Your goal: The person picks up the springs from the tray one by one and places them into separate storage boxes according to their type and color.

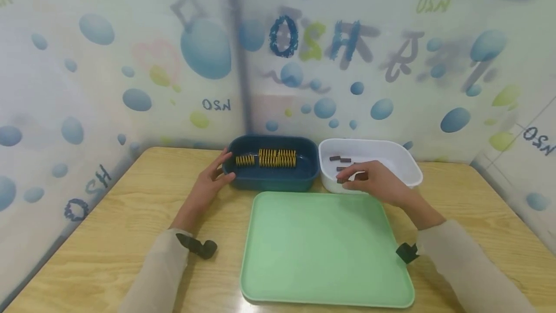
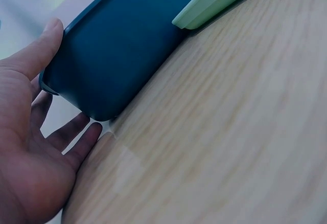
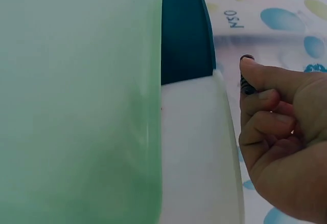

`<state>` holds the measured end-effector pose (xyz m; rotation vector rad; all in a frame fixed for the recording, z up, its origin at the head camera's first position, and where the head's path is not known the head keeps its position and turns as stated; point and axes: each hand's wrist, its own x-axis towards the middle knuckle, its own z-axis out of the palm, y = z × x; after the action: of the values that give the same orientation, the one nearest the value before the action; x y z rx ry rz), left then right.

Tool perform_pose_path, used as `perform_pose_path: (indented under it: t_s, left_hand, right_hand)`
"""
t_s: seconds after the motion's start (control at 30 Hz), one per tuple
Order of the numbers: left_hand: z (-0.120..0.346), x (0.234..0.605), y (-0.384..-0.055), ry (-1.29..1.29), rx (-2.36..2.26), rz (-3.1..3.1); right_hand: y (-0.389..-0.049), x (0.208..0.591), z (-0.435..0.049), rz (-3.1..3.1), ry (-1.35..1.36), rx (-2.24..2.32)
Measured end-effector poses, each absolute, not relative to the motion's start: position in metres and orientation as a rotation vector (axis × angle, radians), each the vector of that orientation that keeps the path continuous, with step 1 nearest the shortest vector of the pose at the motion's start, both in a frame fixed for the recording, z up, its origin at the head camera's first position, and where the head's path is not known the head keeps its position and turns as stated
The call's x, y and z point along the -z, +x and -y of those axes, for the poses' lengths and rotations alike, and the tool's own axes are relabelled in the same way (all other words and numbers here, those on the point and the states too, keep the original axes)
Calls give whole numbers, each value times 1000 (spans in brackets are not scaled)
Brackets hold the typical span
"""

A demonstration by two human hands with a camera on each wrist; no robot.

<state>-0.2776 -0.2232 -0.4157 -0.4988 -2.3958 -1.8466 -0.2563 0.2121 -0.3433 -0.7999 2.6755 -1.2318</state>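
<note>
My right hand (image 1: 375, 180) is over the near left part of the white bin (image 1: 401, 163). Between thumb and fingertips it pinches a small dark coil spring (image 3: 247, 81). More small dark pieces (image 1: 345, 160) lie on the floor of that bin, partly hidden behind the hand. My left hand (image 1: 210, 180) spreads at the left end of the dark blue bin (image 1: 273, 184), thumb at its rim and fingers reaching round the corner; in the left wrist view, two fingertips (image 2: 94, 128) come close to its base. Several yellow coil springs (image 1: 277, 158) lie inside the blue bin.
A pale green tray (image 1: 326, 250) lies in front of both bins. The bins stand side by side on the wooden table (image 1: 108, 235), near a wall (image 1: 165, 37) printed with blue drops. Dark camera mounts (image 1: 197, 246) sit on both wrists.
</note>
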Motion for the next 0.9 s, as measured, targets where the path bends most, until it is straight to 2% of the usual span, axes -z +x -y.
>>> perform_pose_path:
  t_s: [0.37, 0.67, 0.9]
  left_hand:
    - [224, 417, -276, -485, 1844, 2374]
    - [224, 417, -275, -468, 1854, 2399]
    - [219, 400, -265, -458, 1885, 2408]
  right_hand:
    - [-290, 347, -234, -2767, -734, 1135]
    - [-308, 353, -246, -2762, -559, 1090]
    - [-322, 359, -251, -2786, -555, 1017]
